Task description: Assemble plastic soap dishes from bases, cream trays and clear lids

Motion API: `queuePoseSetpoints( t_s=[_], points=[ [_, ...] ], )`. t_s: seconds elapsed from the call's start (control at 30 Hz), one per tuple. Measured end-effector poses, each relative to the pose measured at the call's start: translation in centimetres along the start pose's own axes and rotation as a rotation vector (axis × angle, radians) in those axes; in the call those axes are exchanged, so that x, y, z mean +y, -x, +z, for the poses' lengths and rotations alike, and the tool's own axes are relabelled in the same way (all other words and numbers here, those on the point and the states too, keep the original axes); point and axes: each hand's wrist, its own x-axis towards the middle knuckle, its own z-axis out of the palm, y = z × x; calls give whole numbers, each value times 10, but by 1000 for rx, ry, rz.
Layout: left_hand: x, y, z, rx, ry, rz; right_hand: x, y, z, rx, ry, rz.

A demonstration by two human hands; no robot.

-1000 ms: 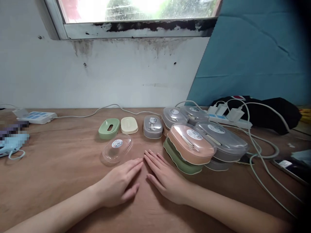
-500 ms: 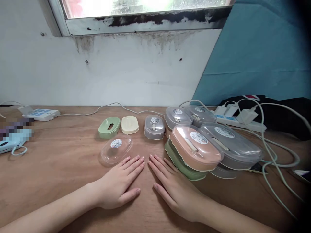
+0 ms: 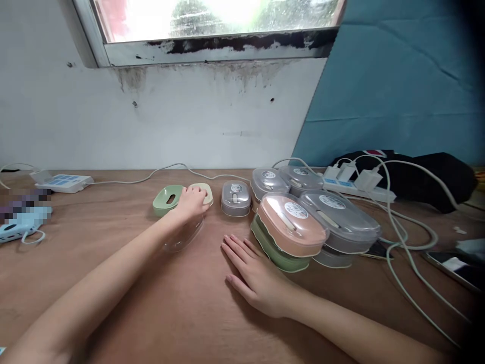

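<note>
Left hand: the left hand is placed over the cream box, fingers bent down onto its near side; whether the box is gripped or only touched cannot be told.
Right hand: the right hand is laid palm down on the wooden table, fingers extended, thumb held apart, nothing grasped.
Cream box: it is set between the green slotted tray and the small grey lidded box, partly covered by the fingers.
Clear lid: the transparent lid is seen on the table under the left wrist, partly hidden.
Stack: the peach lidded box is rested on a green box, just beside the right hand; a large grey lidded box is placed alongside.
Power strips: one strip is seen at far left, another, with chargers plugged in, behind the grey boxes.
</note>
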Motion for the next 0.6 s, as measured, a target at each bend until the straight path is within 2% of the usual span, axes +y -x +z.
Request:
queuePoseSetpoints(
  t_s=[0.13, 0.2, 0.27, 0.33, 0.37, 0.43, 0.5, 0.53, 0.6],
  points=[
    [3, -29, 15, -61, -47, -14, 0, 1, -2, -4, -20, -3],
    [4, -30, 10, -36, -54, 5, 0, 1, -2, -5, -24, -4],
    [1, -23, -3, 12, -44, 28, 1, 2, 0, 2, -30, -5],
    [-5, -6, -18, 56, -23, 62, 1, 3, 2, 57, -58, -1],
    [-8, 6, -25, 75, -8, 93, 1, 4, 2, 129, -84, 4],
    [-12, 36, -32, 100, 30, 182, 0, 7, 1, 365, -146, 0],
    [-12, 70, -32, 154, 165, 407, -2, 9, -3, 625, -174, -66],
    [-10, 86, -29, 130, 217, 508, -3, 10, -5, 705, -170, -115],
    [-5, 112, -24, 54, 281, 659, -4, 10, -6, 718, -138, -200]
  ],
)
